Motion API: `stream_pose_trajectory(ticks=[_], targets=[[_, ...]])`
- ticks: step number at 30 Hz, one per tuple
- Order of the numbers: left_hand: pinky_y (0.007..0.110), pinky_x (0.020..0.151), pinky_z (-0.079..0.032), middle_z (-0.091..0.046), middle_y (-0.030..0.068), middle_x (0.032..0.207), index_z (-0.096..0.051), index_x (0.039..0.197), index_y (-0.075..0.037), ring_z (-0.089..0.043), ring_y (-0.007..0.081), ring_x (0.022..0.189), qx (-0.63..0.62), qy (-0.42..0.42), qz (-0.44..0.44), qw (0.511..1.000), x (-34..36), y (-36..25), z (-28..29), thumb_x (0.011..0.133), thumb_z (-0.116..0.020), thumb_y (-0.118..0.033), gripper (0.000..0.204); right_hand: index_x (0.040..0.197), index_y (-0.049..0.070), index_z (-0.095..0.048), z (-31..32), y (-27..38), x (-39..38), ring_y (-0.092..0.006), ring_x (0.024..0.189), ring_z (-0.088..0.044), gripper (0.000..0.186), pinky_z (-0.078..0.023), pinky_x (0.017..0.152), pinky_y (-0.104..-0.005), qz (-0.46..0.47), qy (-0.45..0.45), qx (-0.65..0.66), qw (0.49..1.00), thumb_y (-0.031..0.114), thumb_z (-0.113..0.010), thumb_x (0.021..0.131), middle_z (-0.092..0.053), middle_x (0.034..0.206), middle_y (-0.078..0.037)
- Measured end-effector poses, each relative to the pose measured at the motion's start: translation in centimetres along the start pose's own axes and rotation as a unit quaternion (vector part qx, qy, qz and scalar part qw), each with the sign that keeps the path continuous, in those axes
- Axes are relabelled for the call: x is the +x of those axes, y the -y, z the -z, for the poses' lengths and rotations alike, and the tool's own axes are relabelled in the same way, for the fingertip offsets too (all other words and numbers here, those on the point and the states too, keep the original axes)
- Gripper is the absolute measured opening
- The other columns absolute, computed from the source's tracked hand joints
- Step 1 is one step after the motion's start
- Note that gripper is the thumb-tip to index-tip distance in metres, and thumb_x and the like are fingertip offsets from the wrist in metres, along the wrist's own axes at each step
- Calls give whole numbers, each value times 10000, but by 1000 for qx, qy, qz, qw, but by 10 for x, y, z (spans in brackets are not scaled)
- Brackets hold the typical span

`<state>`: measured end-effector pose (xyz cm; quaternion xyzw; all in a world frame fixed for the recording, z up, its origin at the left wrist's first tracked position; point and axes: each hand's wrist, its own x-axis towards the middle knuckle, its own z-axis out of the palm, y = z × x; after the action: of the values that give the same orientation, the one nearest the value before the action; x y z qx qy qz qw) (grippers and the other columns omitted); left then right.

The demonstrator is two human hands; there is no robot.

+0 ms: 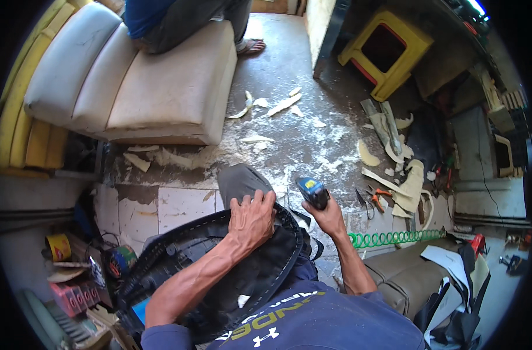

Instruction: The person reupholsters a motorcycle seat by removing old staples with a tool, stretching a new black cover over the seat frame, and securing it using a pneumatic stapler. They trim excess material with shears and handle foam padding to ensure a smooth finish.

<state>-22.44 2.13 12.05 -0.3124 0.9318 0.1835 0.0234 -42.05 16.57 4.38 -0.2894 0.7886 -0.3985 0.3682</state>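
A black plastic shell (184, 280) with staples along its rim lies across my lap. My left hand (248, 224) presses at the upper part of that rim, its fingers curled over grey material (239, 181) that sticks up beyond the shell. Just right of the shell, raised off it, my right hand (324, 216) grips a blue-and-black tool (312, 191), apparently a staple gun. Dark straps hang between the shell and my right arm.
A padded bench (172, 87) holds a seated person (178, 26). A yellow stool (411, 46), foam scraps (368, 154) and hand tools (379, 192) are at the right. A green coiled hose (394, 238) crosses near a brown cushion (394, 274). Cans (59, 248) stand left.
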Motion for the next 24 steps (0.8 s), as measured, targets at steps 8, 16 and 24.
stream_pose_trajectory(ticks=[8, 16, 24], targets=[[523, 810, -408, -557, 169, 1099, -519, 1181, -53, -595, 364, 1008, 68, -165, 145, 973, -50, 40, 10, 881, -708, -302, 433, 1397, 127, -556, -66, 41, 32, -355, 1180, -658, 779, -516, 959, -434, 70, 14, -25, 997, 526, -820, 783, -698, 1215, -197], [480, 833, -463, -536, 144, 1122, -571, 1161, -120, -566, 339, 1048, 47, -129, 20, 990, -66, 74, 28, 819, -769, -190, 402, 1365, 183, -557, -75, 5, 50, -439, 1115, -651, 628, -502, 947, -494, -19, -45, -69, 996, 432, -755, 823, -709, 1142, -215], [478, 848, -460, -575, 119, 1155, -599, 1183, -139, -565, 336, 1073, 114, -142, -70, 981, -63, 82, 30, 837, -733, -209, 378, 1541, 68, -376, -19, -252, -31, -421, 1230, -515, 780, -408, 1025, -530, -82, -224, -300, 924, 99, -657, 814, -565, 1268, -228]])
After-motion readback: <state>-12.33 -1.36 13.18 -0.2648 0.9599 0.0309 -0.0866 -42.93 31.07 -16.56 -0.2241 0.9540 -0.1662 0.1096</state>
